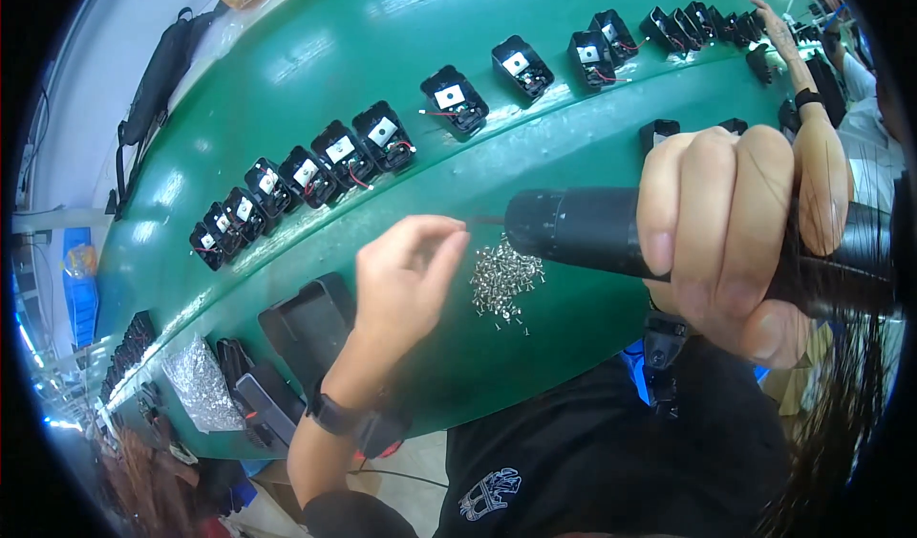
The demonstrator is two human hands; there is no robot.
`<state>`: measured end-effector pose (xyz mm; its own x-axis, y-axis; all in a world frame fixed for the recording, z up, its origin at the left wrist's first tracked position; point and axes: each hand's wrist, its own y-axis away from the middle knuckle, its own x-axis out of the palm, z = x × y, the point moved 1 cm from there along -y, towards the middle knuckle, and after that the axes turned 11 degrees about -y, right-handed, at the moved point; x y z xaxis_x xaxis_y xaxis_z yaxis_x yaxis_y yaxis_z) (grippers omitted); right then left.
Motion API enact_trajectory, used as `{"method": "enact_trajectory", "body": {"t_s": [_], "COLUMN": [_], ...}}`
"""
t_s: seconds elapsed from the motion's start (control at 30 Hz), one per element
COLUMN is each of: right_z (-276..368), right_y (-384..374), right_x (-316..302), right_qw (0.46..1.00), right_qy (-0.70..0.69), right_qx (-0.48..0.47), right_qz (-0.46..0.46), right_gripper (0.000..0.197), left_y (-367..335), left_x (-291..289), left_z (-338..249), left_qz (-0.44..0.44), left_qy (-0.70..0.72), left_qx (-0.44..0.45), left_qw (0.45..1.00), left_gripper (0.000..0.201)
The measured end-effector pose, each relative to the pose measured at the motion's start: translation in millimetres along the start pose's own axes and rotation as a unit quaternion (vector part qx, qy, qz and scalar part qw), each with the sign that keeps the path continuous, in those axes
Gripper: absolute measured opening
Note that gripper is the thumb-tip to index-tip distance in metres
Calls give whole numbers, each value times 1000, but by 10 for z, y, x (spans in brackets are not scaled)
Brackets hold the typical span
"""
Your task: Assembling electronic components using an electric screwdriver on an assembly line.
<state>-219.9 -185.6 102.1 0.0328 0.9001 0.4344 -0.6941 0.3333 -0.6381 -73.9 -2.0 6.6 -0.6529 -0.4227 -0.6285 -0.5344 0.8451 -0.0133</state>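
My right hand (716, 218) is wrapped round a black electric screwdriver (573, 225), held level with its bit pointing left. At the tip of that bit, the thumb and forefinger of my left hand (401, 275) are pinched together. Whatever sits between those fingertips is too small or hidden to make out. Below the screwdriver's nose, a loose pile of small silver screws (501, 285) lies on the green table (544, 328). A black open tray (304, 320) is partly behind my left wrist.
Several black open housings (382, 132) with white labels and red wires stand in a row across the table. A clear bag of small silver parts (203, 385) lies at the left, beside dark cases (269, 399). Another person's hand (776, 32) reaches in at the far right.
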Motion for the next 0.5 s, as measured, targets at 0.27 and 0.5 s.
{"method": "enact_trajectory", "body": {"t_s": [0.27,0.5], "right_z": [-169,-283], "right_y": [-57,-143], "right_x": [41,149], "right_qw": [997,994], "right_qy": [-53,-70], "right_qx": [-54,-82], "right_qz": [22,5], "right_gripper": [43,44], "left_y": [-57,-53], "left_x": [-194,-156], "left_z": [49,-44], "left_qz": [-55,7], "left_qy": [491,572], "left_qx": [-130,-119], "left_qw": [860,812], "left_gripper": [15,21]}}
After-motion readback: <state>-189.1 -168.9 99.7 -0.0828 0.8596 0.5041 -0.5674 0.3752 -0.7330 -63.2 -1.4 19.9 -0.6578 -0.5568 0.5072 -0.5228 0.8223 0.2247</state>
